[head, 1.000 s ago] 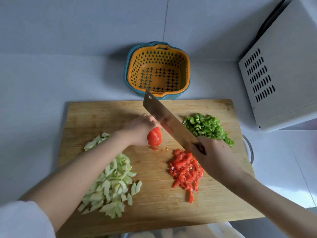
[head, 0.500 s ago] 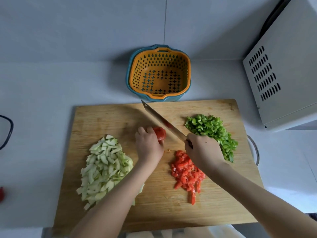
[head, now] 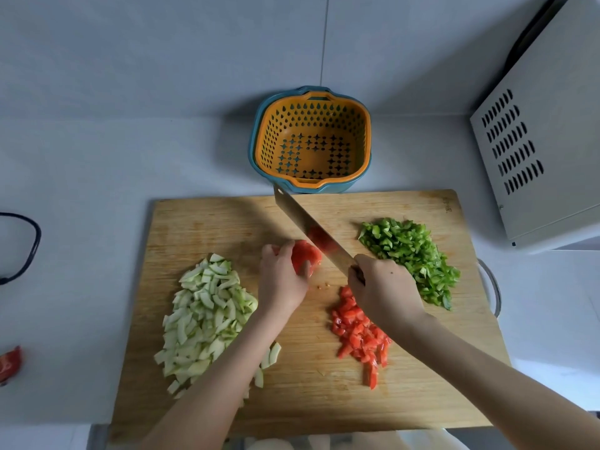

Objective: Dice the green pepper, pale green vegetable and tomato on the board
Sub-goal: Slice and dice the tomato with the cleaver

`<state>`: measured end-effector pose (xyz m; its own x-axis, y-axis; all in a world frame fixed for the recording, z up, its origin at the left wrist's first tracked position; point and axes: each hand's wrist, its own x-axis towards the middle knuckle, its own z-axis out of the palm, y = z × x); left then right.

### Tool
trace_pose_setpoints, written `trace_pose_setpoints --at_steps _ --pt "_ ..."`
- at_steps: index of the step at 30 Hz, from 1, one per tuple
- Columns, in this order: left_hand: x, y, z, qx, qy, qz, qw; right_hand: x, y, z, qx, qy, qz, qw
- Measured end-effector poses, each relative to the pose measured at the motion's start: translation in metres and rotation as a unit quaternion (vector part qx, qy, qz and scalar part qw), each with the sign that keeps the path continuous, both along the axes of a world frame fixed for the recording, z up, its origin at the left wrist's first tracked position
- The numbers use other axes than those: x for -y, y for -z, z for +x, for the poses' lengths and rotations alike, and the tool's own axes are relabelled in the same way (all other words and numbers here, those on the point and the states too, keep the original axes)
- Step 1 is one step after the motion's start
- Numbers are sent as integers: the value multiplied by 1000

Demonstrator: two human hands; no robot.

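On the wooden board (head: pixel 201 222) my left hand (head: pixel 282 280) grips a red tomato piece (head: pixel 303 254) near the middle. My right hand (head: pixel 383 290) holds the handle of a cleaver (head: pixel 305 225); its blade slants up and to the left just right of the tomato piece, whose red shows mirrored on the steel. Diced tomato (head: pixel 358 336) lies below my right hand. Diced green pepper (head: pixel 409 251) is piled at the right of the board. Cut pale green vegetable (head: pixel 207 313) covers the board's left part.
An orange strainer basket in a blue bowl (head: pixel 311 141) stands behind the board against the wall. A grey vented appliance (head: pixel 535 141) fills the right. A dark loop (head: pixel 22 248) and a red item (head: pixel 9 363) lie at the left edge.
My left forearm swung from the left to below the tomato piece, which stayed in its grip. The cleaver dropped low beside the tomato, then lifted slightly.
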<state>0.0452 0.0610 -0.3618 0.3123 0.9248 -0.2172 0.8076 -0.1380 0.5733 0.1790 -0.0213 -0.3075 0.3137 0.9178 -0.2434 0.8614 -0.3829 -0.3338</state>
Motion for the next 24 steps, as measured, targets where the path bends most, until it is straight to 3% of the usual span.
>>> trace_pose_setpoints --at_steps 6,17,24 --pt "0 3 -4 46 8 35 998 3 -11 -3 29 -24 -63 997" --pt "0 5 -2 47 -12 40 998 -5 -31 7 45 -41 -152 987" --pt "0 10 -2 47 -14 61 997 -36 14 -18 4 -28 -59 998"
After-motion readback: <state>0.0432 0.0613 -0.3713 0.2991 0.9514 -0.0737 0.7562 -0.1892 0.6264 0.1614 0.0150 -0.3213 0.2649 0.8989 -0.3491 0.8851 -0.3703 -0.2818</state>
